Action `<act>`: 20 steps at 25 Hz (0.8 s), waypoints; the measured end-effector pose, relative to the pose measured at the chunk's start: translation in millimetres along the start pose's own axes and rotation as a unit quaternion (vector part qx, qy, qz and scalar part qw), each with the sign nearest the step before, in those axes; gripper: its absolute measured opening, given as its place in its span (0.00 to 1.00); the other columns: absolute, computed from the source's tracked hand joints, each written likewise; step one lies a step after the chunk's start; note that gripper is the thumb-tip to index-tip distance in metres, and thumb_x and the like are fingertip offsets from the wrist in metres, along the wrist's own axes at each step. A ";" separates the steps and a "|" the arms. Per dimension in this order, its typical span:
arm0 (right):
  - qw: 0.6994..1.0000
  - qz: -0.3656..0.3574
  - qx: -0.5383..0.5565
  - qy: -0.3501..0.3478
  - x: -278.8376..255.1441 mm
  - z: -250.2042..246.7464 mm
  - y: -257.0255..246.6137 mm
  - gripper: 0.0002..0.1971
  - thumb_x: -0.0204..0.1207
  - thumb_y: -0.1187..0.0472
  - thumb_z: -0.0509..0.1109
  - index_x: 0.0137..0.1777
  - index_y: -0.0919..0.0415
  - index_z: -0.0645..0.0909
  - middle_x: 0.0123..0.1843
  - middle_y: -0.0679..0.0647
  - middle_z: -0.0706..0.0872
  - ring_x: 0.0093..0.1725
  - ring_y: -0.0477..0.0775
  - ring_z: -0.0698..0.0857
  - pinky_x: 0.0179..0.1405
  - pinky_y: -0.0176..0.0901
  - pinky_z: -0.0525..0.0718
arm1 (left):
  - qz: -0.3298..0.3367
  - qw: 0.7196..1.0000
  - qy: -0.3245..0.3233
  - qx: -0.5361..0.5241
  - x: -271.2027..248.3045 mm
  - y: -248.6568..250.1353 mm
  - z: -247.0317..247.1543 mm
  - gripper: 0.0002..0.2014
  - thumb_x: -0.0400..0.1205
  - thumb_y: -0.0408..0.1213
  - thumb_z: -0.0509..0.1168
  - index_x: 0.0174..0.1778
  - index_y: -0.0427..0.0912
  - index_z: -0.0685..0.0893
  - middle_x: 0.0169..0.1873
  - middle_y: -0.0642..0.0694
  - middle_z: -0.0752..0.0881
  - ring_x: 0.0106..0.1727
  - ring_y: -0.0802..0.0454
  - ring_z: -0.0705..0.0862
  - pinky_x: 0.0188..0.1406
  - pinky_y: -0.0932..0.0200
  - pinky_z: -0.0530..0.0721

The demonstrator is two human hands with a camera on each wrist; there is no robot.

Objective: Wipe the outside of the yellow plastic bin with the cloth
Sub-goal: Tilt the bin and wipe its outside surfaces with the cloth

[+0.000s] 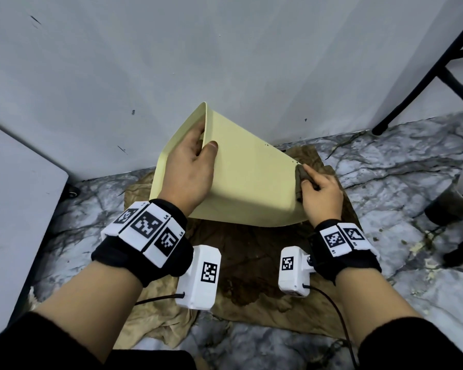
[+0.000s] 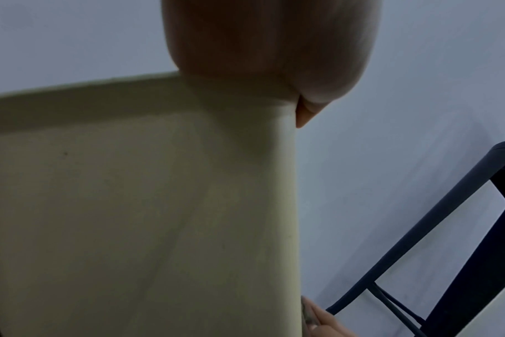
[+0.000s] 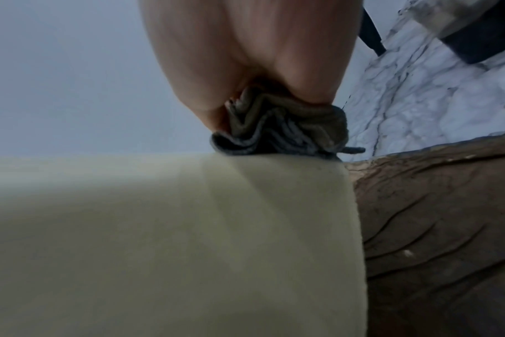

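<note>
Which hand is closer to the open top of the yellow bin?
Left. The left hand grips the rim of the yellow bin, fingers inside and thumb outside. The right hand presses the cloth against the bin's outside at the far end from the rim.

Passage and obstruction, floor corner:
- Yellow plastic bin [image 1: 246,182]: tipped on the brown mat [image 1: 251,265], filling the middle; left hand [image 1: 190,166] on its rim, right hand [image 1: 320,194] with cloth [image 1: 301,177] at its right edge.
- Wall [image 1: 225,49]: close behind the bin, narrow gap only.
- White panel [image 1: 16,204]: closes the left side.
- Black frame legs [image 1: 422,81] and dark pot [image 1: 452,204]: stand at right; marble floor [image 1: 385,169] lies open between them and the bin.
- Mat in front of the bin: open.
</note>
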State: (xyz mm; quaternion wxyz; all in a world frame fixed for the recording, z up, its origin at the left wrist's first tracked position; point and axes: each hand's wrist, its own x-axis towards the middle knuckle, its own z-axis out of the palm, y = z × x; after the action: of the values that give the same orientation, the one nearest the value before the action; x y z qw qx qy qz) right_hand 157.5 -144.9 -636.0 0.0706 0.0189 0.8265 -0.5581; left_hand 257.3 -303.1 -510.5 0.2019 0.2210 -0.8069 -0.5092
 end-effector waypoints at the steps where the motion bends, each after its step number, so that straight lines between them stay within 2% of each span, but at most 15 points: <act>1: 1.000 0.005 0.003 -0.001 -2.9 0.7 -3.5 0.18 0.75 0.64 0.62 0.63 0.50 0.80 0.55 0.53 0.78 0.64 0.66 0.75 0.70 0.48 0.69 | 0.001 1.000 0.000 0.003 -0.6 0.3 -0.1 0.20 0.82 0.31 0.55 0.67 0.56 0.74 0.45 0.72 0.80 0.43 0.79 0.80 0.49 0.78 0.77; 3: 1.000 -0.011 0.018 -0.006 -11.5 5.1 -19.4 0.18 0.74 0.65 0.62 0.62 0.50 0.81 0.59 0.56 0.80 0.64 0.65 0.75 0.70 0.47 0.70 | 0.011 1.000 0.001 0.008 -0.6 1.3 0.8 0.19 0.82 0.30 0.54 0.64 0.57 0.73 0.43 0.72 0.79 0.40 0.82 0.79 0.42 0.83 0.75; 5: 0.997 -0.071 0.032 -0.014 -23.6 13.4 -45.4 0.18 0.73 0.66 0.63 0.60 0.51 0.82 0.59 0.57 0.82 0.62 0.63 0.76 0.70 0.47 0.70 | 0.017 1.000 0.003 0.005 0.3 2.2 4.5 0.19 0.82 0.29 0.54 0.62 0.57 0.73 0.42 0.72 0.78 0.39 0.83 0.79 0.41 0.84 0.74; 7: 0.988 -0.145 0.045 -0.031 -36.0 23.3 -74.2 0.18 0.73 0.67 0.63 0.59 0.50 0.83 0.57 0.56 0.82 0.57 0.55 0.75 0.68 0.45 0.69 | 0.025 1.000 0.006 0.014 0.8 3.5 8.1 0.19 0.81 0.28 0.54 0.64 0.52 0.74 0.42 0.71 0.78 0.39 0.84 0.78 0.40 0.85 0.73; 10: 0.975 -0.210 0.057 -0.036 -47.9 34.3 -95.0 0.18 0.73 0.66 0.63 0.59 0.50 0.83 0.53 0.53 0.82 0.47 0.39 0.64 0.62 0.37 0.64 | 0.028 0.999 0.003 0.033 1.5 3.5 7.7 0.19 0.80 0.27 0.54 0.64 0.49 0.73 0.41 0.66 0.79 0.36 0.84 0.77 0.36 0.85 0.72; 12: 0.972 -0.222 0.063 -0.030 -50.9 36.7 -93.2 0.17 0.73 0.65 0.63 0.59 0.50 0.83 0.52 0.54 0.83 0.46 0.39 0.63 0.60 0.37 0.65 | 0.010 0.999 -0.017 0.041 4.1 5.0 3.0 0.18 0.80 0.27 0.53 0.63 0.49 0.71 0.39 0.60 0.81 0.30 0.78 0.79 0.29 0.82 0.72; 14: 0.971 -0.229 0.071 -0.022 -54.5 38.8 -90.1 0.18 0.71 0.63 0.63 0.58 0.50 0.83 0.51 0.54 0.84 0.47 0.42 0.65 0.60 0.39 0.67 | -0.025 0.999 -0.039 0.028 9.9 8.0 -2.0 0.16 0.79 0.28 0.53 0.60 0.50 0.68 0.34 0.53 0.82 0.25 0.69 0.80 0.26 0.75 0.76; 17: 0.970 -0.230 0.070 -0.021 -60.7 42.6 -91.2 0.19 0.69 0.61 0.61 0.58 0.49 0.83 0.50 0.53 0.84 0.49 0.50 0.70 0.58 0.35 0.67 | -0.051 0.998 -0.034 0.013 15.1 7.6 -5.1 0.16 0.82 0.35 0.54 0.66 0.50 0.69 0.39 0.49 0.85 0.39 0.53 0.85 0.40 0.59 0.81; 18: 0.970 -0.231 0.070 -0.021 -61.7 42.1 -91.5 0.19 0.69 0.61 0.61 0.58 0.49 0.84 0.49 0.53 0.84 0.49 0.50 0.70 0.59 0.37 0.68 | -0.045 0.999 -0.027 0.014 14.7 7.3 -4.6 0.16 0.82 0.36 0.55 0.67 0.51 0.70 0.41 0.49 0.85 0.42 0.50 0.85 0.45 0.55 0.81; 20: 0.970 -0.231 0.079 -0.015 -62.3 39.9 -93.7 0.18 0.69 0.62 0.62 0.57 0.49 0.84 0.49 0.53 0.84 0.49 0.48 0.69 0.60 0.40 0.70 | -0.029 0.999 -0.014 0.010 13.4 6.8 -3.9 0.18 0.82 0.35 0.56 0.68 0.51 0.72 0.44 0.51 0.86 0.45 0.51 0.86 0.50 0.55 0.82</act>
State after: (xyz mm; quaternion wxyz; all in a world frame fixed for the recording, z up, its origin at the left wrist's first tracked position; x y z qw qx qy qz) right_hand 212.7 -214.1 -555.8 -0.0491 -0.1755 0.7605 -0.6232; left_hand 247.4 -310.9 -501.3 0.1740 0.2388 -0.8079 -0.5099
